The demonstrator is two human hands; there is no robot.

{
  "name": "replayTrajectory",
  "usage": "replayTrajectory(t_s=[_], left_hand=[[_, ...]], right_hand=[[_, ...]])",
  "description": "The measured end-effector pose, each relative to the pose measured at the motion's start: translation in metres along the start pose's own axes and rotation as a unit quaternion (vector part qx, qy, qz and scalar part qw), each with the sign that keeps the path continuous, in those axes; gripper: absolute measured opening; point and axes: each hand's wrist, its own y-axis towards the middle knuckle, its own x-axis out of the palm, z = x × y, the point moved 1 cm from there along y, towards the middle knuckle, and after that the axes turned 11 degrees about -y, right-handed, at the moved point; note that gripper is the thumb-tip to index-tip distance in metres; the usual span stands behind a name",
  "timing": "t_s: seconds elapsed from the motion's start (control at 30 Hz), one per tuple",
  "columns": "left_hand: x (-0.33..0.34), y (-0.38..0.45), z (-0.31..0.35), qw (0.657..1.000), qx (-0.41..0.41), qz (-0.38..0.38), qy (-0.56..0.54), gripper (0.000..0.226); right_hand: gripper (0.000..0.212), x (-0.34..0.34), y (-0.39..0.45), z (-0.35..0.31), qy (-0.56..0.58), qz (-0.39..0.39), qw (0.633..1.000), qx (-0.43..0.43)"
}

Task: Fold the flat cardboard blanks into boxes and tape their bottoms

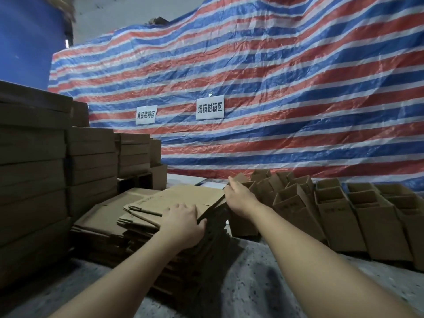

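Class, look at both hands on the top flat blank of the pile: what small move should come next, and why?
Probably lift the top blank clear of the pile. The left hand grips its near edge, the right hand holds its far corner, and it already tilts up. It is still flat, while the open boxes to the right stand formed.

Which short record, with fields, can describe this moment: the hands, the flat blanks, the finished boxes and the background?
left hand: grips the near edge of the top blank
right hand: holds the top blank's far right corner
blank stack: flat cardboard, piled on the floor
open boxes: upright, in rows at the right
packed stacks: tall cardboard piles at the left
backdrop: striped tarp with two paper signs
tape: not seen
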Motion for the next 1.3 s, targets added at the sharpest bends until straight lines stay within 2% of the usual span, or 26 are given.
replayTrajectory(t_s=[0.1, 0.23, 0.3, 0.37, 0.43, 0.5, 0.57, 0.63, 0.73, 0.8, 0.87, 1.0, 1.13, 1.23, 1.3], left_hand=[[-0.004, -0.007, 0.002, 0.999, 0.022, 0.031, 0.008, 0.047], [-0.011, -0.02, 0.001, 0.988, 0.091, 0.125, -0.028, 0.046], [-0.019, -0.025, -0.002, 0.956, 0.146, 0.209, -0.143, 0.042], [-0.032, -0.029, -0.004, 0.907, 0.194, 0.273, -0.254, 0.031], [-0.047, -0.029, -0.004, 0.876, 0.22, 0.319, -0.286, 0.022], [-0.063, -0.029, -0.002, 0.851, 0.225, 0.352, -0.317, 0.017], [-0.079, -0.028, 0.001, 0.821, 0.231, 0.373, -0.366, 0.012], [-0.095, -0.026, 0.006, 0.784, 0.227, 0.382, -0.433, 0.006], [-0.116, -0.022, 0.017, 0.749, 0.198, 0.374, -0.509, 0.019], [-0.124, -0.016, 0.025, 0.738, 0.174, 0.355, -0.547, 0.027], [-0.127, -0.01, 0.035, 0.724, 0.135, 0.33, -0.591, 0.033], [-0.125, 0.0, 0.062, 0.666, 0.067, 0.23, -0.707, 0.031], [-0.117, 0.007, 0.092, 0.614, 0.015, 0.148, -0.775, 0.03], [-0.114, 0.009, 0.114, 0.614, -0.015, 0.102, -0.783, 0.027], [-0.112, 0.008, 0.128, 0.614, -0.008, 0.068, -0.786, 0.031]], right_hand=[[0.06, 0.003, 0.008, 0.003, -0.031, -0.006, 0.999, 0.006], [0.081, 0.005, 0.011, 0.012, -0.103, -0.017, 0.995, -0.007], [0.083, 0.003, 0.013, 0.017, -0.102, -0.009, 0.995, -0.008], [0.078, -0.002, 0.017, 0.02, -0.072, 0.012, 0.997, -0.01], [0.075, -0.01, 0.021, 0.018, -0.052, 0.044, 0.998, -0.018], [0.074, -0.024, 0.024, 0.014, -0.015, 0.085, 0.996, -0.014], [0.071, -0.043, 0.024, 0.011, 0.071, 0.119, 0.99, 0.002], [0.057, -0.066, 0.019, 0.013, 0.175, 0.145, 0.974, 0.0], [0.033, -0.099, 0.009, 0.021, 0.298, 0.21, 0.931, -0.021], [0.034, -0.121, 0.003, 0.027, 0.32, 0.26, 0.911, -0.006], [0.037, -0.141, -0.004, 0.036, 0.298, 0.275, 0.914, 0.017], [0.045, -0.178, -0.031, 0.057, 0.249, 0.292, 0.923, 0.041], [0.044, -0.2, -0.069, 0.071, 0.23, 0.329, 0.914, 0.061], [0.039, -0.212, -0.099, 0.08, 0.242, 0.369, 0.893, 0.09], [0.034, -0.218, -0.12, 0.088, 0.251, 0.391, 0.878, 0.11]])
